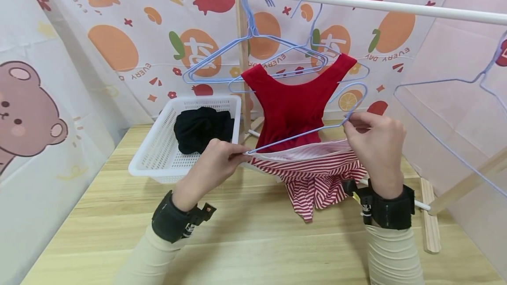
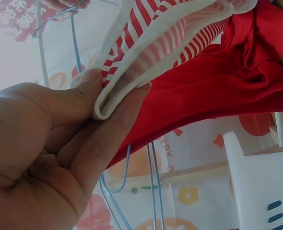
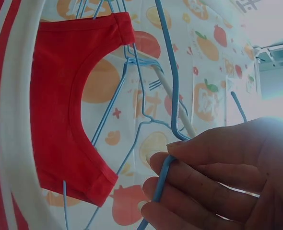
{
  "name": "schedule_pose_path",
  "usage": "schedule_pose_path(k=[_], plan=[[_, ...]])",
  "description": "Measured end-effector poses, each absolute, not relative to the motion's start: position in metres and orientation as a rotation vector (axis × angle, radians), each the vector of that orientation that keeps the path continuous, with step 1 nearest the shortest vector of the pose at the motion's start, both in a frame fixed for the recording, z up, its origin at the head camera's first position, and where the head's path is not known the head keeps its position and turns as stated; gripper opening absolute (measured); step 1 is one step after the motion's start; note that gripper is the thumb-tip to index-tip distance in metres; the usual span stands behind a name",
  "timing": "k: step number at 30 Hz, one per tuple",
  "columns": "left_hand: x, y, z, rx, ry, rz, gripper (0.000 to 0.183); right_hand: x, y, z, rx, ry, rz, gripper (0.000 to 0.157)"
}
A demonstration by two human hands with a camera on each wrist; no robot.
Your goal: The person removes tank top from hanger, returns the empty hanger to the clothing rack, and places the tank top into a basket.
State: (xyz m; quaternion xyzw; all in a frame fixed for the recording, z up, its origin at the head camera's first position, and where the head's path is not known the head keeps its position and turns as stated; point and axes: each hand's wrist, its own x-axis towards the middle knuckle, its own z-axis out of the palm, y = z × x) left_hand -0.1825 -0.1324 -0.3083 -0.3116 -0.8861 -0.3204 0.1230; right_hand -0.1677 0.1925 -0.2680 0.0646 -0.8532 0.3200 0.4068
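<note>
My left hand (image 1: 222, 159) pinching red-striped garment (image 1: 313, 166) in front of red tank top (image 1: 295, 100), already hanging; right hand (image 1: 376, 144) gripping blue hanger (image 3: 174, 96), tip perhaps inside garment. Black cloth (image 1: 203, 129) lying unhung in basket (image 1: 152, 155).

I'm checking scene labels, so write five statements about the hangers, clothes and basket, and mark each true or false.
1. The right grip holds a blue hanger. True.
2. A black cloth lies in the white basket. True.
3. The red top lies in the white basket too. False: it hangs below the white rail.
4. The left grip pinches a strap of the red top. False: it pinches the white edge of the striped garment.
5. The hook of the hanger in the right grip is over the rail. False: that hook is below the rail, apart from it.
</note>
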Motion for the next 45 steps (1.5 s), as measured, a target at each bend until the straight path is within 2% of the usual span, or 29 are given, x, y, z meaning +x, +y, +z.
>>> schedule_pose_path(k=[23,37,45], plan=[[-0.189,-0.138,-0.312,-0.873,-2.62,-0.913,0.009,-0.164,0.197,-0.265,0.109,-2.122,0.847,0.019],[-0.193,-0.13,-0.328,-0.957,-2.556,-0.9,0.016,-0.162,0.178,-0.267,0.275,-2.143,0.998,0.013],[-0.196,-0.128,-0.334,-0.967,-2.564,-0.722,0.01,-0.163,0.165,-0.272,0.39,-2.139,1.02,0.014]])
